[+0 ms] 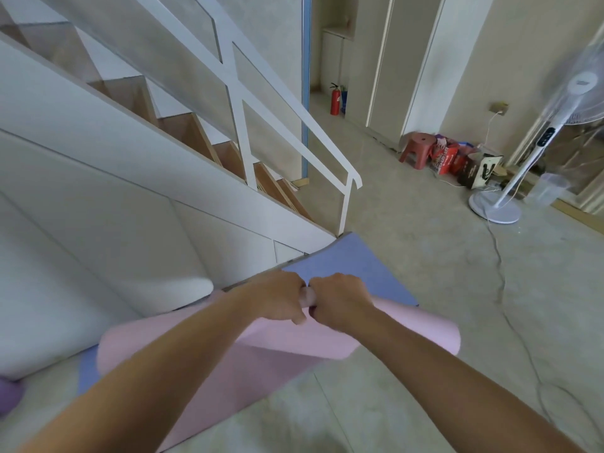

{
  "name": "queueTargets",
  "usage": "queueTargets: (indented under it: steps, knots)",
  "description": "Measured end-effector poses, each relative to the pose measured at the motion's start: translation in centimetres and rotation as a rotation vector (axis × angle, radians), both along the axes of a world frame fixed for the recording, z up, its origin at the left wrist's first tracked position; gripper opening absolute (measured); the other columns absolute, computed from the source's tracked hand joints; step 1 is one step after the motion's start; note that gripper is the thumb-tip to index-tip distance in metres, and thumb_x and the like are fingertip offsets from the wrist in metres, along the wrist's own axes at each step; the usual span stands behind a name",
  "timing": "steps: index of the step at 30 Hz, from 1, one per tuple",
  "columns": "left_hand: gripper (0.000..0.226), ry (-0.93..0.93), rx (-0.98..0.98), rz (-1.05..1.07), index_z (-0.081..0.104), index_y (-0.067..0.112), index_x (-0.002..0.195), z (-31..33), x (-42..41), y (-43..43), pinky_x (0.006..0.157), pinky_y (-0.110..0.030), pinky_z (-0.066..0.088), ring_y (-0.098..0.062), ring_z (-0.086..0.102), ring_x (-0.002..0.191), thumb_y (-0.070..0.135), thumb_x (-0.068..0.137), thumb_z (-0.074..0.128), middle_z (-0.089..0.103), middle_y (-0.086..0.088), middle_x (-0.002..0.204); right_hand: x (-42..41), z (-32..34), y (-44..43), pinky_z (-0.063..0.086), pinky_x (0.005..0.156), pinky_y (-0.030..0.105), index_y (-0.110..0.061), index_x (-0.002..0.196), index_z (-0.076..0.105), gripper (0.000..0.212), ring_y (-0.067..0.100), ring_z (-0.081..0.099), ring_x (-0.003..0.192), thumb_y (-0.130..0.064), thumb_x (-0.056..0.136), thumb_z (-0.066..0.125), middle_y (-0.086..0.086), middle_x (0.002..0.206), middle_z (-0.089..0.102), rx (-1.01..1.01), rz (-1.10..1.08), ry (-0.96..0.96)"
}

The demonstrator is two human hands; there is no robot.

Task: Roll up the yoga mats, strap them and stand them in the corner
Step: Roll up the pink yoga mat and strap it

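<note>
A pink yoga mat [268,354] lies on the floor beside the staircase, with its far end curled into a roll [421,325]. My left hand [277,297] and my right hand [340,302] are side by side on top of that roll, both closed around it. Under the pink mat lies a blue-purple mat [346,266], flat, with its far end showing beyond my hands. A purple rolled thing [9,398] shows at the left edge, mostly cut off.
The white staircase panel [130,230] and handrail post [343,210] stand close on the left. A standing fan [496,204] with a cable [500,273] trailing over the floor is to the right. A red stool [416,150] and bags [457,160] sit against the far wall.
</note>
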State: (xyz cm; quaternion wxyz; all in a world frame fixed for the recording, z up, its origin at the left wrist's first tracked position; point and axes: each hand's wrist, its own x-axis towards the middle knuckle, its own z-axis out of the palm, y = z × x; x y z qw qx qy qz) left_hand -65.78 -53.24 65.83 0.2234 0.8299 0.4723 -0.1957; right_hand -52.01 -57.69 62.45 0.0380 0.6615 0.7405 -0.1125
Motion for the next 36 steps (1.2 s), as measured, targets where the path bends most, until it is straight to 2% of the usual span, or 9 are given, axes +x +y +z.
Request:
queueTargets:
  steps: [4,9,12,14,18,24,27,32,36]
  knots:
    - [0.036,0.139,0.569,-0.136,0.045,0.019,0.119,-1.3,0.7,-2.5,0.066,-0.032,0.036,-0.025,0.060,0.095,0.013,0.087,0.059,0.052,0.001,0.099,1.5,1.0,1.4,0.039,0.058,0.031,-0.025,0.082,0.058,0.004,0.020,0.059,0.083,-0.025,0.081,0.062,-0.004,0.086,0.064,-0.158,0.023,0.131]
    - [0.014,0.027,0.180,0.108,0.055,0.017,0.097,0.2,-0.1,-0.6,0.065,-0.029,0.041,-0.021,0.058,0.081,0.015,0.083,0.058,0.056,0.002,0.085,0.7,0.0,0.0,0.038,0.080,0.035,-0.023,0.125,0.049,0.050,0.023,0.052,0.110,-0.042,0.084,0.068,-0.001,0.116,0.054,0.154,0.093,-0.036]
    - [0.021,-0.045,-0.188,0.109,0.059,0.015,0.090,0.8,-1.2,0.5,0.065,-0.028,0.041,-0.017,0.055,0.073,0.022,0.077,0.074,0.058,0.003,0.083,0.0,0.0,-0.4,0.036,0.065,0.032,-0.020,0.112,0.050,0.031,0.023,0.059,0.092,-0.038,0.089,0.060,-0.001,0.099,0.059,0.132,0.081,-0.046]
    - [0.024,-0.044,-0.118,0.080,0.056,0.018,0.092,1.0,-1.4,0.1,0.065,-0.029,0.041,-0.018,0.056,0.078,0.024,0.076,0.073,0.059,0.004,0.087,0.0,0.5,0.4,0.032,0.055,0.030,-0.021,0.096,0.050,0.016,0.022,0.056,0.080,-0.032,0.086,0.058,-0.005,0.083,0.056,0.000,0.087,0.011]
    - [0.034,0.140,0.479,-0.111,0.047,0.020,0.119,-0.7,-0.8,-2.1,0.064,-0.030,0.037,-0.024,0.059,0.084,0.021,0.087,0.058,0.059,0.002,0.102,0.7,1.5,2.1,0.042,0.060,0.032,-0.018,0.092,0.061,0.018,0.021,0.060,0.083,-0.030,0.080,0.066,-0.003,0.087,0.062,-0.271,0.111,0.185]
    - [0.022,-0.029,-0.077,0.203,0.060,0.021,0.091,0.0,-2.2,0.9,0.065,-0.028,0.043,-0.018,0.059,0.077,0.027,0.075,0.073,0.061,0.005,0.083,-0.3,-3.1,0.2,0.042,0.060,0.035,-0.019,0.104,0.063,0.055,0.025,0.060,0.078,-0.042,0.059,0.086,0.002,0.091,0.061,0.461,0.161,-0.082]
    - [0.031,-0.006,-0.106,0.114,0.060,0.024,0.098,0.7,-3.1,1.0,0.066,-0.028,0.043,-0.017,0.059,0.081,0.033,0.074,0.076,0.063,0.006,0.090,-1.2,-1.4,0.9,0.036,0.060,0.031,-0.020,0.106,0.055,0.036,0.024,0.059,0.080,-0.036,0.077,0.070,-0.001,0.089,0.061,0.130,0.143,0.064]
    - [0.041,0.154,0.489,-0.120,0.047,0.021,0.121,-1.1,-3.0,-0.8,0.066,-0.029,0.036,-0.024,0.060,0.088,0.029,0.083,0.062,0.056,0.003,0.098,-0.5,1.0,3.5,0.035,0.054,0.029,-0.018,0.088,0.062,0.023,0.018,0.053,0.064,-0.029,0.070,0.073,-0.004,0.076,0.057,-0.461,0.038,0.398]
    - [0.025,0.041,0.177,0.127,0.058,0.023,0.092,-1.2,-3.7,0.7,0.060,-0.027,0.039,-0.017,0.055,0.072,0.031,0.071,0.069,0.053,0.009,0.077,-1.0,-0.3,2.5,0.040,0.070,0.034,-0.025,0.122,0.050,0.057,0.022,0.057,0.095,-0.044,0.074,0.074,-0.005,0.108,0.058,-0.109,0.178,0.100]
